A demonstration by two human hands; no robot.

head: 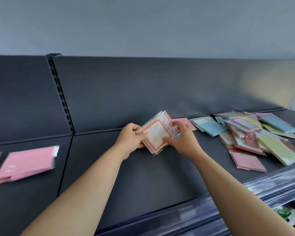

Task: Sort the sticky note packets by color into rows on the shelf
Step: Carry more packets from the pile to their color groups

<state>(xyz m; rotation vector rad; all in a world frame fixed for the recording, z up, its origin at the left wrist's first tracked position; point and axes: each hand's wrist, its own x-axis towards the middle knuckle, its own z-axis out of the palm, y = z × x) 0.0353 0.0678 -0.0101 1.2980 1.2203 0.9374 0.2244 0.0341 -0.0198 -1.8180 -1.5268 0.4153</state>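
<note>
Dark grey metal shelf (160, 176), head view, with a matching back panel (143, 91) and a slotted upright (60, 92) at left of centre. Near the middle of the shelf, close to the back panel, a small stack of red-bordered cream packets (156, 135) in clear wrap is held turned corner-down like a diamond; whether its lower corner touches the shelf cannot be told. The left hand (129, 138) grips the stack's left side, fingers curled round the edge. The right hand (182, 140) grips the right side, thumb laid across the front face, fingers bent over the upper right corner. Just behind the right hand a flat pink packet (186, 122) lies against the foot of the back panel. To the right, a loose mixed heap of packets (254, 133) overlaps untidily: blue, yellow, pink and more red-bordered ones. Far left, beyond the upright, a few overlapping pink packets (26, 162) lie flat, blurred. A glossy rail (245, 193) runs along the shelf's front edge.
</note>
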